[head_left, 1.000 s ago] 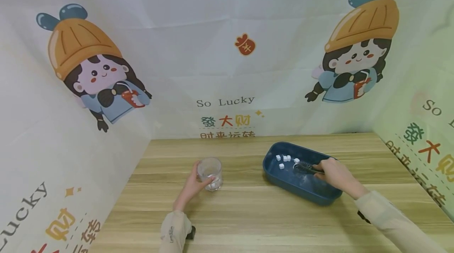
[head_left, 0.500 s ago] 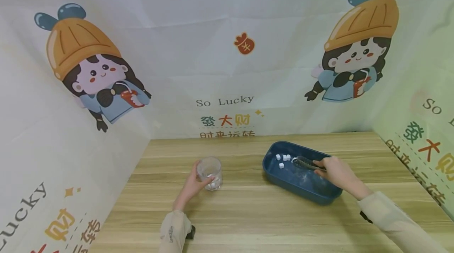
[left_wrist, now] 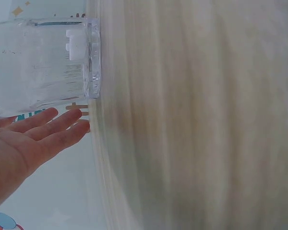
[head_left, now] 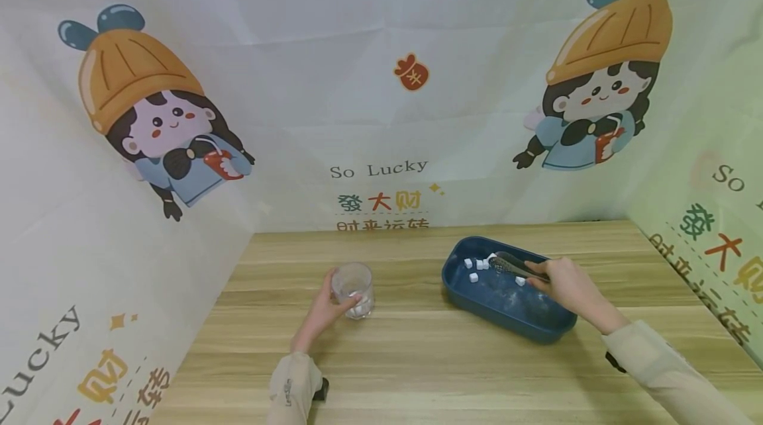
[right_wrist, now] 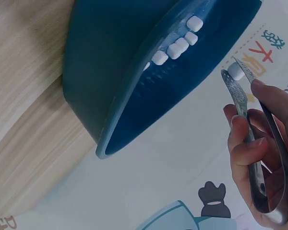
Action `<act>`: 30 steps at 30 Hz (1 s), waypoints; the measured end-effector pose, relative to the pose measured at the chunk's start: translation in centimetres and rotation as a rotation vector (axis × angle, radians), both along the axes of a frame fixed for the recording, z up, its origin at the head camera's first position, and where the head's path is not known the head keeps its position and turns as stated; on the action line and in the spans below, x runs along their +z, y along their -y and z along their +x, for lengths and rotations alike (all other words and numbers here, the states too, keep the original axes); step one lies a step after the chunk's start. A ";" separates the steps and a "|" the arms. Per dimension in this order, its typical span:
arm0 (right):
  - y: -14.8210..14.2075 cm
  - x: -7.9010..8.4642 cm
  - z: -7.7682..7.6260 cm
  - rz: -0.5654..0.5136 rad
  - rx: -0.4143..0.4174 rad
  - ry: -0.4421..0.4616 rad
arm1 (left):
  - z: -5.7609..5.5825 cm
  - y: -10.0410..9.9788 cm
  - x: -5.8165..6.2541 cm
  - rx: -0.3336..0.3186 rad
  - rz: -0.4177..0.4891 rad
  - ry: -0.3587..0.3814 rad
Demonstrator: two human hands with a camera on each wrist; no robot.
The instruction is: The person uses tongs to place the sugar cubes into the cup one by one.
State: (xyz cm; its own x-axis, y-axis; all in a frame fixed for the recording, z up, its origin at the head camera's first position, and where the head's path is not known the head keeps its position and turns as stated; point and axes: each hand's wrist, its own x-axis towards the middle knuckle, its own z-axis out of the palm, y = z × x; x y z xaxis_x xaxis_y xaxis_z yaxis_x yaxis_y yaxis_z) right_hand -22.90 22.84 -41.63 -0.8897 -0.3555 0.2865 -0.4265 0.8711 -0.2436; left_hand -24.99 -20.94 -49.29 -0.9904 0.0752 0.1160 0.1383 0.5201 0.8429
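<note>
My left hand (head_left: 326,311) holds a clear glass (head_left: 353,291) upright on the table, thumb on the near side. Several small white cubes (left_wrist: 78,45) lie at the bottom of the glass. In the left wrist view, the fingers extend along the glass's side. My right hand (right_wrist: 259,143) grips metal tongs (right_wrist: 239,98), whose perforated tips pinch one rounded white cube (right_wrist: 236,72). From the head view, the tongs appear over the far part of a dark blue basin (head_left: 495,320). More white cubes (head_left: 473,277) sit on the basin's floor, and a single cube (head_left: 520,281) lies below the tongs.
The wood-grain table (head_left: 405,372) extends between glass and basin. A printed cloth (head_left: 334,100) hangs behind the table and along both sides. Whitish powdery patches mark the basin's floor.
The tongs have closed on a white cube and risen slightly in the basin. One cube formerly hidden beneath the tongs now shows. My left hand and the glass have stayed put.
</note>
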 end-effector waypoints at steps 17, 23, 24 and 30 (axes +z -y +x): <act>0.7 1.0 0.3 -0.057 -0.003 -0.082 | 0.0 -0.1 0.1 0.000 -0.009 -0.006; 1.3 1.1 0.2 -0.073 0.006 -0.136 | 0.0 -0.1 -0.1 0.002 -0.006 -0.022; 1.4 1.1 0.2 -0.076 0.007 -0.138 | 0.0 -0.1 -0.1 0.000 -0.006 -0.025; 2.2 1.3 0.1 -0.072 0.015 -0.132 | 0.1 -0.2 -0.1 0.000 -0.007 -0.034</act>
